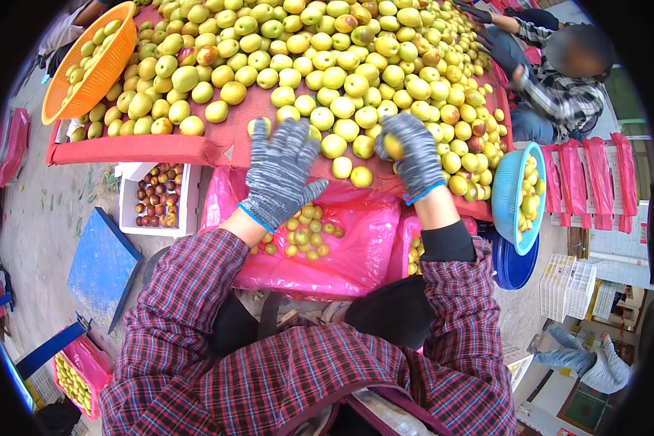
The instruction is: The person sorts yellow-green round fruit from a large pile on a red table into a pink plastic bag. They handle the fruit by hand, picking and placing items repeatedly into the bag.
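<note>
My left hand (281, 169), in a grey knit glove with blue cuff trim, is palm down over the front edge of the red padded table (196, 150). Its fingers are spread, and one fingertip overlaps a yellow-green fruit, apparently a jujube (252, 128). What lies under the palm is hidden. My right hand (416, 152), gloved alike, is curled around a yellowish jujube (393, 147) by the heap of jujubes (354, 84). Below both hands, a pink plastic liner (359, 240) holds several loose jujubes (305, 237).
Left are an orange basket (95, 90) of fruit, a white foam box (155, 228) of reddish-brown fruit and a blue platform (101, 264). Right are a light-blue basket (507, 199), a blue bucket (515, 267) and pink-lined crates (594, 180). A gloved co-worker (550, 98) sits at the far right.
</note>
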`<control>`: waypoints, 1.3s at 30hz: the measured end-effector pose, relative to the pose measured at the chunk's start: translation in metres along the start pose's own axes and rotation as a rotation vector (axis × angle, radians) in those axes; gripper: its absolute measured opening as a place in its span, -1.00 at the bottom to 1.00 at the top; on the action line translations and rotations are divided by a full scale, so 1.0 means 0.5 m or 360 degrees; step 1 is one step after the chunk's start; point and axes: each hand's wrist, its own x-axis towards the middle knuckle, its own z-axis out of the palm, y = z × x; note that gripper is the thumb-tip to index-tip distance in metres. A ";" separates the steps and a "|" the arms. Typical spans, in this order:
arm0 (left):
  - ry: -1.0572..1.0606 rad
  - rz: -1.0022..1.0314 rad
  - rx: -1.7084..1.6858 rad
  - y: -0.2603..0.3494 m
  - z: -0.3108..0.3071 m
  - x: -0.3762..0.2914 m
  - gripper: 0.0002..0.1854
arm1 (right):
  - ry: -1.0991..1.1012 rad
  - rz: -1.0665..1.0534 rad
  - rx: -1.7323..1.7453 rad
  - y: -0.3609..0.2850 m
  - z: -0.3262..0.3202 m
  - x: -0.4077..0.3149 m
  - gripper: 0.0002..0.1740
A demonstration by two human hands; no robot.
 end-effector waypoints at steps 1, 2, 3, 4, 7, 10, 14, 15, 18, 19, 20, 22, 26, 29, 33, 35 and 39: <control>-0.0056 0.0110 -0.0034 -0.002 0.005 0.000 -0.23 | 0.0376 0.0020 -0.0814 0.013 0.021 -0.005 -0.92; 0.0044 0.0160 -0.0079 0.001 0.010 -0.002 -0.25 | 0.0360 -0.0287 -0.1484 0.018 0.037 -0.004 -0.87; 0.0041 0.0163 -0.0122 0.000 0.013 -0.006 -0.26 | 0.0324 -0.0204 -0.1797 0.019 0.051 0.002 -0.73; 0.0007 0.0160 -0.0154 0.000 0.015 -0.009 -0.26 | 0.0265 -0.0341 -0.2087 0.017 0.064 0.006 -0.69; -0.0112 0.0025 -0.0255 -0.004 0.018 -0.009 -0.26 | 0.0043 -0.0142 -0.2615 0.006 0.105 0.032 -0.66; 0.0124 -0.0166 -0.0075 -0.012 0.010 0.000 -0.17 | -0.0152 0.0093 -0.2859 -0.001 0.142 0.062 -0.71; -0.0008 -0.0329 0.0128 -0.022 -0.007 0.008 -0.15 | -0.0031 -0.0114 -0.2561 -0.014 0.121 0.071 -0.54; -0.0024 -0.0318 0.0067 -0.022 -0.009 0.007 -0.14 | 0.0212 -0.0186 -0.2317 -0.017 0.101 0.063 -0.53; 0.0042 -0.0201 -0.0062 -0.017 -0.007 -0.003 -0.15 | 0.0864 -0.0287 -0.1934 -0.043 0.001 0.059 -0.39; -0.0028 -0.0207 -0.0138 -0.016 -0.005 -0.005 -0.15 | 0.0992 -0.0356 -0.1726 -0.054 -0.038 0.057 -0.37; -0.0031 -0.0179 -0.0192 -0.014 -0.001 -0.006 -0.15 | 0.1114 -0.0170 -0.1829 -0.069 -0.076 0.069 -0.40; -0.0070 -0.0153 -0.0242 -0.006 0.007 -0.010 -0.18 | 0.1019 0.0116 -0.1316 -0.081 -0.125 0.092 -0.50; 0.0146 -0.0200 -0.0095 -0.011 0.019 -0.008 -0.22 | 0.0551 0.0575 -0.1260 -0.105 -0.163 0.131 -0.41; 0.0146 -0.0211 -0.0016 -0.021 0.028 -0.008 -0.20 | 0.0338 0.0641 -0.1778 -0.121 -0.156 0.146 -0.24; 0.0147 -0.0212 -0.0038 -0.024 0.040 -0.010 -0.16 | 0.0370 0.0377 -0.2415 -0.113 -0.121 0.170 -0.06; 0.0303 -0.0080 -0.0039 -0.024 0.038 -0.009 -0.14 | 0.0475 0.0380 -0.2468 -0.107 -0.110 0.162 -0.10; 0.0157 -0.0049 -0.0044 -0.020 0.016 -0.004 -0.21 | 0.0646 0.0470 -0.2308 -0.119 -0.092 0.145 -0.19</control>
